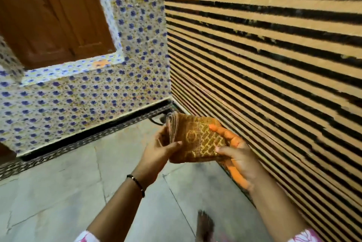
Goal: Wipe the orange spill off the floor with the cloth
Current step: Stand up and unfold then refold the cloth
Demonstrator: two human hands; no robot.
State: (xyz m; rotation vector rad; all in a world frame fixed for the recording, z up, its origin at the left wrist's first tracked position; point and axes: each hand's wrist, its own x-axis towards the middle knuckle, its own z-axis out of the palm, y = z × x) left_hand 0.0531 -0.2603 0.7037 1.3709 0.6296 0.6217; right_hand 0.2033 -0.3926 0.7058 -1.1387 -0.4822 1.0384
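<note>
A folded cloth, patterned and stained orange-yellow, is held up in front of me above the floor. My left hand grips its left edge, thumb on the front face. My right hand holds its right side, and orange stain covers the fingers and the heel of that palm. No orange spill shows on the grey floor in this view.
A blue-flowered tiled wall with a brown wooden door stands ahead-left. A black-and-tan striped wall runs along the right. A dark drain channel follows the wall base. My bare foot is on the floor below.
</note>
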